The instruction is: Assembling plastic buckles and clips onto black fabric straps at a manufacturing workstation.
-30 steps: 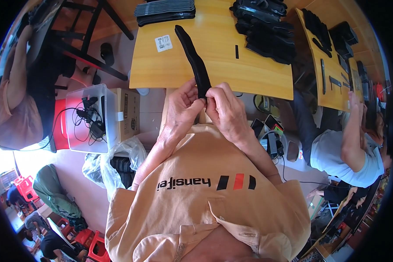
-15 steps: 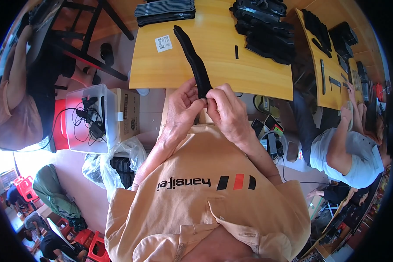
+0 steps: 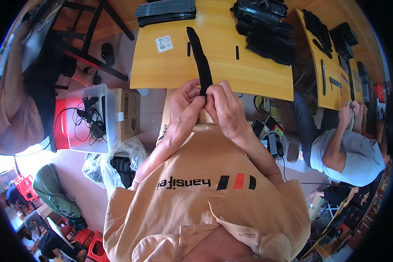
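A long black fabric strap [image 3: 200, 59] runs from my hands away over the near edge of the wooden table [image 3: 157, 70]. Its near end is pinched between the fingertips of my left hand [image 3: 184, 102] and my right hand [image 3: 226, 105], close to my body. Both hands are closed on it, side by side, the thumbs almost meeting. Exactly how the near end is folded is hidden by my fingers. Two short black strips lie flat on the table, one strip [image 3: 189, 49] just left of the strap and the other strip [image 3: 237, 52] to its right.
On the table sit a grey-black stack of straps [image 3: 166, 12], a pile of black fabric pieces [image 3: 266, 30] and a white label [image 3: 164, 44]. A clear bin [image 3: 89, 126] with cables stands left, beside a cardboard box [image 3: 129, 111]. Another person [image 3: 349, 148] works at the right table.
The strap's far end has swung to the right and now points straighter away, uncovering the left short strip. My hands have barely moved. The co-worker's hands at right have come together.
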### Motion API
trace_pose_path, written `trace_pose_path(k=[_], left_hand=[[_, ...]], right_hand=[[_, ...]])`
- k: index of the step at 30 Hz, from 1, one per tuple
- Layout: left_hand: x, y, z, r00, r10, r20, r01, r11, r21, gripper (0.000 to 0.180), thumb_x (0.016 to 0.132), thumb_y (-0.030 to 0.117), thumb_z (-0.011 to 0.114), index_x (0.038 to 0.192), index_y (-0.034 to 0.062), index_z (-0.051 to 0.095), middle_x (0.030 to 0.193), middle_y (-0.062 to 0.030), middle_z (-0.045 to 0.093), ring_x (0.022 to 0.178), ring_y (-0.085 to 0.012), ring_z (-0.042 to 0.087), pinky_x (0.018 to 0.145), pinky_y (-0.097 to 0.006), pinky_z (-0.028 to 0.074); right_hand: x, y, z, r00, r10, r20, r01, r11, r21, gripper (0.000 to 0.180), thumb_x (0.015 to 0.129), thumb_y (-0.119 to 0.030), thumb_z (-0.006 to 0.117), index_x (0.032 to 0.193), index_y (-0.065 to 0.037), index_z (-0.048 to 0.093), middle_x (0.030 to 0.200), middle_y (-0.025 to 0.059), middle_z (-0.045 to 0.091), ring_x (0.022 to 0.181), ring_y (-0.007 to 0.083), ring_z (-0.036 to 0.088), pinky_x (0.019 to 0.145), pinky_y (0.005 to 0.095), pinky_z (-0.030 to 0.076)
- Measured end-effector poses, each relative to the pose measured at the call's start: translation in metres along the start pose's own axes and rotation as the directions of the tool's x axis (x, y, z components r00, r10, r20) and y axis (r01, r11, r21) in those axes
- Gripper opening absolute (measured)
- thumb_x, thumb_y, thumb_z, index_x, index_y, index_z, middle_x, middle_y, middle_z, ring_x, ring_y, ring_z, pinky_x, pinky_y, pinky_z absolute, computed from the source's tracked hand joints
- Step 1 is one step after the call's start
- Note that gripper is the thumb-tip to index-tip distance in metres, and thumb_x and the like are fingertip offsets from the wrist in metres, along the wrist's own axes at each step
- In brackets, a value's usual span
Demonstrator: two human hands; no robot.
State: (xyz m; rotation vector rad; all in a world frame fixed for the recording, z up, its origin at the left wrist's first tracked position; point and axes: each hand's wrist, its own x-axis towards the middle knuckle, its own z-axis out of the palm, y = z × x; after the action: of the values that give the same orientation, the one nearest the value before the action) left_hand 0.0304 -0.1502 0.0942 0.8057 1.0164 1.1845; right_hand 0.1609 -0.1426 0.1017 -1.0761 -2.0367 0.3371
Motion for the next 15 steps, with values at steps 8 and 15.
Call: trace_pose_path(k=[8, 15], left_hand=[[0.002, 0.001, 0.001, 0.985, -0.140, 0.103, 0.166, 0.938, -0.304, 0.034, 0.080, -0.001, 0.052, 0.114, -0.0046, 0.052, 0.092, -0.0049, 0.062, 0.078, -0.0101, 0.059, 0.071, -0.023, 0.048], [0.002, 0.004, 0.000, 0.978, -0.155, 0.139, 0.192, 0.934, -0.302, 0.033, 0.080, 0.001, 0.053, 0.112, -0.0042, 0.053, 0.090, -0.0036, 0.061, 0.079, -0.0088, 0.058, 0.074, -0.022, 0.047]], right_hand=[[0.004, 0.008, -0.010, 0.977, 0.199, 0.070, -0.211, 0.919, 0.332, 0.013, 0.076, 0.006, 0.055, 0.086, 0.000, 0.050, 0.075, 0.0099, 0.048, 0.059, 0.0202, 0.053, 0.051, 0.0281, 0.044], [0.004, 0.010, -0.015, 0.906, 0.361, 0.220, -0.421, 0.738, 0.527, 0.006, 0.081, 0.005, 0.053, 0.087, 0.002, 0.052, 0.077, 0.0061, 0.050, 0.064, 0.0098, 0.053, 0.053, 0.0245, 0.046]])
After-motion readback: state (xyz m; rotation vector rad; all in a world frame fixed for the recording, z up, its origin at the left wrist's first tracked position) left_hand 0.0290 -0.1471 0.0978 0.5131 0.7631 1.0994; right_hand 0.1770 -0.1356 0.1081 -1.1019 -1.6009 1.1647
